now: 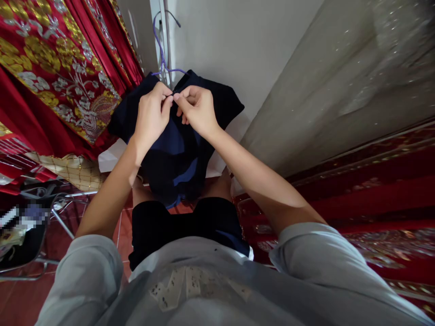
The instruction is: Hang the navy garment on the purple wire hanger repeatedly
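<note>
A dark navy shirt (170, 145) hangs in front of me on a purple hanger (163, 63), whose hook and shoulders show above the collar. My left hand (154, 108) pinches the shirt's front edge just below the neck opening. Close beside it, my right hand (197, 106) pinches the same spot from the other side, thumb and forefinger together and the other fingers curled. The fingertips of both hands nearly touch. Whatever small fastening lies between them is too small and covered to make out.
Red cloth with gold and silver embroidery (64, 63) hangs at the left. A folding chair (27, 244) with items on it stands at lower left. Sheer, plastic-like sheeting (340, 81) and red embroidered fabric (374, 199) are at the right. Behind the shirt is a pale wall (238, 40).
</note>
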A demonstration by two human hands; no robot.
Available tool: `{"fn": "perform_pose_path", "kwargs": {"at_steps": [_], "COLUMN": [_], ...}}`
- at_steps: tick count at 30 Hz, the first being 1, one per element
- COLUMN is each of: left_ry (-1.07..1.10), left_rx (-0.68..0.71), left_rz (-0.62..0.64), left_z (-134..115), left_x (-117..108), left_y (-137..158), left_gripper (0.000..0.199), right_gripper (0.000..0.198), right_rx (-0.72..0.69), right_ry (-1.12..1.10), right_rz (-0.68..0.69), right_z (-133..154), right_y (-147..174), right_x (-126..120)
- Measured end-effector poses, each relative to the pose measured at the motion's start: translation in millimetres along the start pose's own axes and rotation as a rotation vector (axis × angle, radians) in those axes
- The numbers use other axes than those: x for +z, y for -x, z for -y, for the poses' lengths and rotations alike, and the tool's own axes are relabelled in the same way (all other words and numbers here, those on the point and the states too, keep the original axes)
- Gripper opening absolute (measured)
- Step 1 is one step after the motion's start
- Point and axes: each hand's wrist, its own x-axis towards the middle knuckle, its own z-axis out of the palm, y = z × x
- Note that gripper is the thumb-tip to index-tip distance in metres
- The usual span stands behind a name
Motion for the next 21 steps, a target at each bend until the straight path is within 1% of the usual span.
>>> {"fn": "perform_pose_path", "kwargs": {"at_steps": [2, 3, 6, 10, 13, 15, 17, 18, 19, 21], "left_ry": [-0.035, -0.044, -0.026, 0.042, 0.017, -0.015, -0.024, -0.022, -0.019, -0.009], "left_rx": [0.014, 0.016, -0.002, -0.066, -0.063, -0.045, -0.018, 0.007, 0.039, 0.095], "left_rz": [0.092, 0.114, 0.108, 0.095, 0.116, 0.118, 0.085, 0.056, 0.017, -0.087], "left_z": [-1.9, -3.0, -5.6, -8.1, -11.9, -12.8, -7.0, -0.3, 9.3, 35.6], "left_x": [-1.2, -1.6, -1.5, 0.7, 3.7, 4.6, 0.3, -5.4, -14.0, -39.4], "left_y": [0.8, 1.1, 2.1, 6.2, 10.6, 9.4, 0.9, -6.6, -15.5, -33.5], "left_gripper": [0.023, 0.023, 0.019, 0.016, 0.021, 0.025, 0.03, 0.033, 0.037, 0.049], "right_gripper": [0.05, 0.05, 0.052, 0.051, 0.043, 0.034, 0.025, 0.022, 0.021, 0.02], "right_rx": [0.005, 0.008, 0.007, -0.002, -0.022, -0.042, -0.032, -0.005, 0.038, 0.135], "right_ry": [0.006, 0.005, -0.009, -0.035, -0.013, 0.06, 0.182, 0.248, 0.31, 0.405], "right_rz": [-0.015, -0.015, -0.003, -0.011, -0.032, -0.064, -0.087, -0.082, -0.058, 0.034], "right_z": [-2.3, -3.2, -3.7, -3.0, -11.8, -23.6, -36.8, -42.7, -47.6, -53.7], "right_y": [4.7, 6.9, 12.6, 17.2, 16.2, 15.2, 17.1, 19.7, 23.6, 34.0], "right_x": [1.6, 2.5, 3.9, 2.6, 2.8, 5.9, 11.1, 13.8, 16.1, 18.1]}}
